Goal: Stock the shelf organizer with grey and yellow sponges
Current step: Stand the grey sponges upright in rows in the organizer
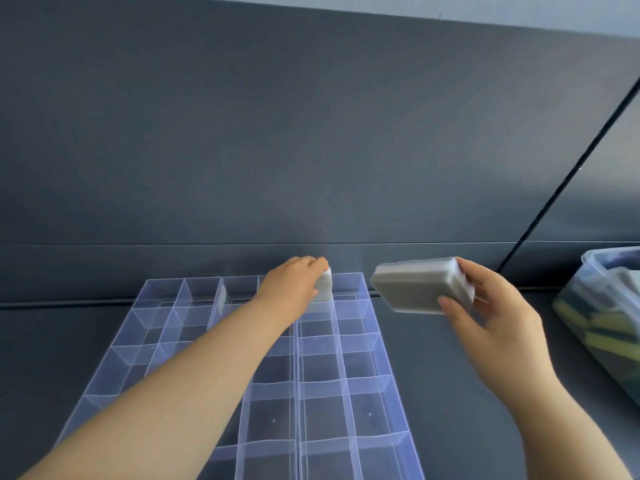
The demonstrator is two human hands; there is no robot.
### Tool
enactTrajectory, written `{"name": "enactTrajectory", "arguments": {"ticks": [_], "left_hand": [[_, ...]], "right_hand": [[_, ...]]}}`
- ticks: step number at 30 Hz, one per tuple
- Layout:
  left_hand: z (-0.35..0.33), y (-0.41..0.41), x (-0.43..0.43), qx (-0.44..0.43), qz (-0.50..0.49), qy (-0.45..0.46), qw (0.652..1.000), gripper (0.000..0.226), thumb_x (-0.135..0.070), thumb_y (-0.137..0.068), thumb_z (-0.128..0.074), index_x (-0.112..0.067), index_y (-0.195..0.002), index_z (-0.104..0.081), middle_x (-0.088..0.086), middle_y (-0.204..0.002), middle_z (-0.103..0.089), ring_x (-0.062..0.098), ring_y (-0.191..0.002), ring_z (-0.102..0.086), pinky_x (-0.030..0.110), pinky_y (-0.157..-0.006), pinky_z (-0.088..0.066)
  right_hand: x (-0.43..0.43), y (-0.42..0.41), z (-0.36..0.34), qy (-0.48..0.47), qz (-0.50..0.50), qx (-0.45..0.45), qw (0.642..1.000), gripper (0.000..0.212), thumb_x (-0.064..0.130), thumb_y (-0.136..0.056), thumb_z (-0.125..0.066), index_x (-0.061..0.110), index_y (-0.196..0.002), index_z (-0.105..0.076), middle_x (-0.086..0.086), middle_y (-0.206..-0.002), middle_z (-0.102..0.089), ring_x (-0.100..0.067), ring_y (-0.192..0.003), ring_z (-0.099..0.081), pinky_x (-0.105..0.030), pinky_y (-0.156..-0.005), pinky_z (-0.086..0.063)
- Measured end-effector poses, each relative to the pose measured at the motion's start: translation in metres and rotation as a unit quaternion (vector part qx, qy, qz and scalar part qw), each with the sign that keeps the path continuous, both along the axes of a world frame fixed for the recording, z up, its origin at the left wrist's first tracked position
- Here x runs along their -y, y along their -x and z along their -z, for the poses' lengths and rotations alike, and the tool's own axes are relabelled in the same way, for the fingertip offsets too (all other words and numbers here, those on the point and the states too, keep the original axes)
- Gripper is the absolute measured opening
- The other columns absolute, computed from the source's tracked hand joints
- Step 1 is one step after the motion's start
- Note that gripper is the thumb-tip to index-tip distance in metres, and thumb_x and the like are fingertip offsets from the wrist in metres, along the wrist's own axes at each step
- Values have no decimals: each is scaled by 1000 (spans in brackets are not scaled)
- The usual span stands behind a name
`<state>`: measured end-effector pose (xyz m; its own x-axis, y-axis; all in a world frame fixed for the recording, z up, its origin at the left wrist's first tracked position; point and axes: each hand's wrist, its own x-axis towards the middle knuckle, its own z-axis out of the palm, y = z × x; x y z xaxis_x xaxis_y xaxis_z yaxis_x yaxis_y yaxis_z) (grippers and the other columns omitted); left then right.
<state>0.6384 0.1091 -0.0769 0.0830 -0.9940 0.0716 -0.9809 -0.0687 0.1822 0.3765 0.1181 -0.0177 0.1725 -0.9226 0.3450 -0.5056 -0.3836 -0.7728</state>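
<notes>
Barely begun: left hand (294, 284) grips grey sponge (324, 289) at far organizer (346, 379) cell; right hand (495, 320) clasps second grey sponge (419, 285); other cells empty; yellow sponges (581, 322) in bin (597, 270).

Surface: a dark grey, matte shelf (433, 358) that runs the full width of the view.
Back edge: it meets an upright panel (311, 133) of the same dark grey, and a thin groove crosses the surface just in front of it.
Middle: a clear plastic organizer (322, 384) lies flat, reaching from near the back edge to the front. It is split into rows of small square compartments, with a lengthwise seam down it.
Right edge: a clear plastic bin (595, 268) stands well apart from the organizer, partly out of view.
</notes>
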Motion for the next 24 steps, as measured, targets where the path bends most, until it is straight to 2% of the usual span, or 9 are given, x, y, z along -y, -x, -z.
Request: {"name": "enactTrajectory", "arguments": {"ticks": [2,6,7,8,10,13,20,24], "left_hand": [[7,-1,2,-2,1,-8,1000,33,-16,-91,-52,-20,-123,-43,-5,-125,-51,19,-111,-46,35,-78,-47],[10,-7,3,-7,13,17,1000,39,-16,-92,-52,-22,-130,-45,-9,-137,-44,16,-124,-40,32,-87,-45],[10,-9,2,-7,14,39,999,38,-15,-91,-54,-21,-129,-48,-7,-136,-45,17,-124,-41,31,-86,-45],[9,-11,1,-5,20,71,997,36,-13,-89,-57,-17,-125,-54,-4,-131,-50,20,-120,-46,32,-82,-46],[10,-14,-2,7,49,130,990,30,-4,-77,-69,-9,-106,-66,4,-109,-61,29,-101,-58,35,-66,-50],[16,-18,-5,15,70,171,983,31,4,-62,-78,-6,-91,-70,5,-87,-64,29,-79,-62,32,-51,-51],[19,-15,-6,7,58,177,982,31,7,-65,-73,-6,-93,-69,4,-86,-63,28,-80,-61,35,-47,-52],[22,-13,-2,1,35,171,985,31,9,-64,-72,-6,-91,-68,4,-86,-63,29,-80,-60,36,-47,-51]], "right_hand": [[11,-7,-2,13,-19,-18,1000,47,9,-81,-67,28,-123,-54,25,-105,-54,-9,-100,-55,-16,-83,-36],[42,-26,-8,49,-70,-85,993,46,9,-83,-64,19,-127,-52,15,-108,-51,1,-96,-45,1,-79,-30],[51,-32,-9,52,-89,-109,989,46,8,-84,-62,18,-128,-51,11,-111,-52,1,-95,-42,2,-79,-27],[61,-39,-9,50,-109,-133,984,46,7,-85,-61,18,-129,-50,6,-115,-53,-1,-97,-42,0,-79,-25],[78,-52,-7,34,-145,-171,974,46,6,-86,-57,18,-129,-49,1,-122,-53,-11,-106,-46,-6,-83,-25],[94,-69,3,16,-196,-215,957,46,6,-87,-53,17,-131,-48,0,-125,-51,-17,-115,-46,-11,-86,-27],[110,-91,28,-3,-242,-282,928,48,6,-88,-48,17,-134,-43,-2,-130,-47,-21,-118,-44,-24,-95,-36],[116,-99,45,-9,-254,-334,908,49,10,-91,-45,20,-138,-39,0,-137,-42,-21,-126,-38,-32,-102,-36]]}}
